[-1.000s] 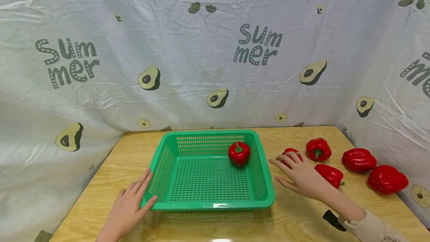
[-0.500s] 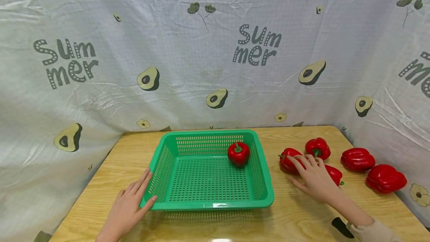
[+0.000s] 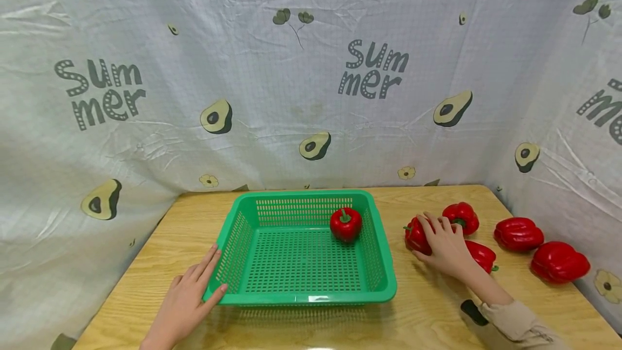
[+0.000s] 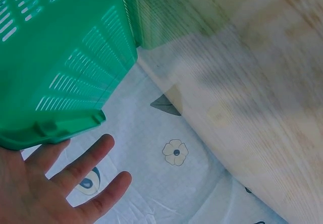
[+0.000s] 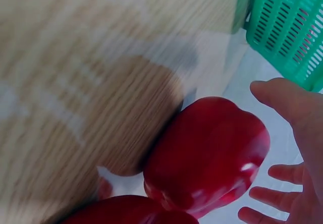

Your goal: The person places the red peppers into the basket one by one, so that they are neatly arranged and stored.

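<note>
A green slotted plastic basket point(image 3: 306, 298) stands at the middle of the wooden table, with one red bell pepper point(image 3: 345, 227) in its back right corner. My left hand point(image 3: 182, 301) lies along the basket's left rim, fingers straight and thumb over the front corner. In the left wrist view, the fingers point(image 4: 83, 167) extend outside the rim. My right hand point(image 3: 444, 247) reaches over the leftmost loose bell pepper point(image 3: 415, 236), partly covering it. The right wrist view shows the right thumb point(image 5: 280, 98) and fingers spread, with a gap between them and this pepper point(image 5: 207, 151).
Behind the right hand lie two more bell peppers, one farther back point(image 3: 464, 216) and one nearer point(image 3: 481, 255). Another pair rests at the right edge, a farther pepper point(image 3: 518, 234) and a nearer pepper point(image 3: 560, 262). A small black object point(image 3: 473, 312) shows beside the right sleeve. Printed cloth point(image 3: 272, 80) hangs behind the table.
My right hand has moved from beside the basket's right rim, away to the right, and now comes over the leftmost loose bell pepper. The left hand and basket stay put.
</note>
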Demonstrator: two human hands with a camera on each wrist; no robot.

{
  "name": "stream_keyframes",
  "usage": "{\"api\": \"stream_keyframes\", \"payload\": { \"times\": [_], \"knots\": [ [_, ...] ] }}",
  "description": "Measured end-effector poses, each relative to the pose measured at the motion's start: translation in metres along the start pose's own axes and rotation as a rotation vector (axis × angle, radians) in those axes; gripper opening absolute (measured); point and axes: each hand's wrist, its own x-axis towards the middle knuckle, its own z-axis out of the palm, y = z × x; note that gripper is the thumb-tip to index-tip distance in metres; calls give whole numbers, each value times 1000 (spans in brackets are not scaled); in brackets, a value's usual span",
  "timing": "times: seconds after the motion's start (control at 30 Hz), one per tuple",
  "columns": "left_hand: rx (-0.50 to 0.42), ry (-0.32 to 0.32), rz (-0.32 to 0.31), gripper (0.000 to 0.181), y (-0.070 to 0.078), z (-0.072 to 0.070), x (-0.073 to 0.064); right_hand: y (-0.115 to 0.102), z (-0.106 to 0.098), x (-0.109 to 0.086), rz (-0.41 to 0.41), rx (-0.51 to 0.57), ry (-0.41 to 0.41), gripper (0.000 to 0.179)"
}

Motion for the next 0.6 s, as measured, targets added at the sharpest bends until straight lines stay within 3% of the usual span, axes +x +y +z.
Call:
{"api": "stream_keyframes", "payload": {
  "times": [0.6],
  "knots": [
    [-1, 16, 7, 65, 0, 0, -2, 2, 17, 18, 64, -12, -87, 92]
  ]
}}
